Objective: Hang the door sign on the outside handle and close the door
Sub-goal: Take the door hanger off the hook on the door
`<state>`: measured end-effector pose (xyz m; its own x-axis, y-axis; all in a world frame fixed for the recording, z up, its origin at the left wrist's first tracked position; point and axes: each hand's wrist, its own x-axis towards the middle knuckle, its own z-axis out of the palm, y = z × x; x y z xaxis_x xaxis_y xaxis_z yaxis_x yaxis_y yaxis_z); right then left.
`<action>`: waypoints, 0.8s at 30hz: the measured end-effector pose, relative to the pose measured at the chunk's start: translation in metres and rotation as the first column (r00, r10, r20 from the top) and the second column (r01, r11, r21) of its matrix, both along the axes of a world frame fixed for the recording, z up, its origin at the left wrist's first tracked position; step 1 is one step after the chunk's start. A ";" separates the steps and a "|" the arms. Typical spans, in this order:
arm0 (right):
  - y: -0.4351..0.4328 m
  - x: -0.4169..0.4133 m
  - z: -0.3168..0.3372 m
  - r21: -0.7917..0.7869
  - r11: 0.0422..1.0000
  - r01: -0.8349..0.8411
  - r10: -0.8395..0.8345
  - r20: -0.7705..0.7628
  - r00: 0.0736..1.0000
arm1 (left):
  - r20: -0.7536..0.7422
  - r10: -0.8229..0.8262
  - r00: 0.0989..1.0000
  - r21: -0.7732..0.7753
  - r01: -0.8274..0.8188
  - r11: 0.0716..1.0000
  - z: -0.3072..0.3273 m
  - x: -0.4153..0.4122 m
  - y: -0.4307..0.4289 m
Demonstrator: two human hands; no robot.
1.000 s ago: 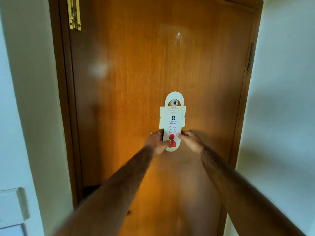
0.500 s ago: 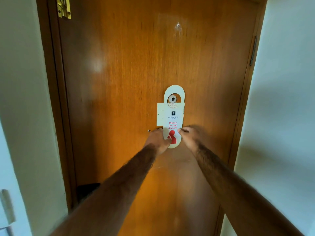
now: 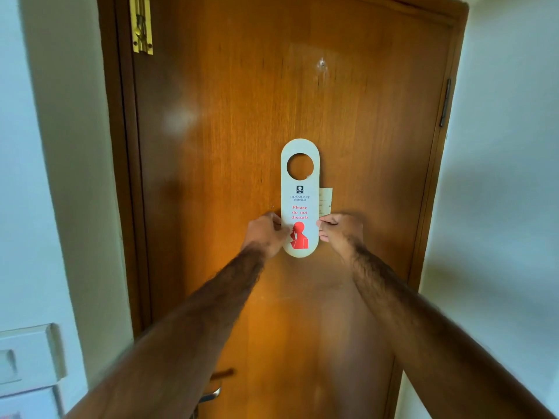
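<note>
A pale oval door sign (image 3: 300, 197) with a round hole at its top and red "Please do not disturb" lettering is held upright in front of the shut wooden door (image 3: 242, 131). My left hand (image 3: 266, 234) pinches its lower left edge. My right hand (image 3: 340, 229) pinches its lower right edge. The round hole shows only bare door wood. A small paper notice (image 3: 325, 201) on the door peeks out behind the sign's right side. A metal door handle (image 3: 211, 396) shows low down, partly hidden by my left forearm.
A brass bolt latch (image 3: 141, 25) is fixed at the door's top left. A hinge (image 3: 445, 102) sits on the right frame. Pale walls flank the door, and a white switch plate (image 3: 27, 355) is on the left wall.
The sign has come off the small peg it hung on; its hole, which ringed the peg before, now shows bare wood. The sign now covers most of the notice. Both hands still hold it.
</note>
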<state>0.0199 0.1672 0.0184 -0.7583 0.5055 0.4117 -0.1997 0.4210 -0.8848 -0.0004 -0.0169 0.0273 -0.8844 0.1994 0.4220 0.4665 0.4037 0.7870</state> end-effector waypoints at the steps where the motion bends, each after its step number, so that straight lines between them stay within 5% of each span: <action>1: -0.005 0.001 0.001 -0.020 0.999 -0.024 0.025 0.000 1.000 | -0.001 0.004 1.000 0.017 -0.004 1.000 0.002 0.001 -0.006; 16: -0.125 -0.005 -0.018 0.037 0.961 -0.273 0.272 0.046 0.961 | 0.103 0.049 0.993 0.350 -0.083 0.933 -0.008 -0.003 -0.118; 24: -0.169 -0.026 -0.085 0.151 0.918 -0.367 0.318 0.272 0.908 | 0.237 0.198 0.951 0.355 -0.275 0.894 -0.054 -0.014 -0.173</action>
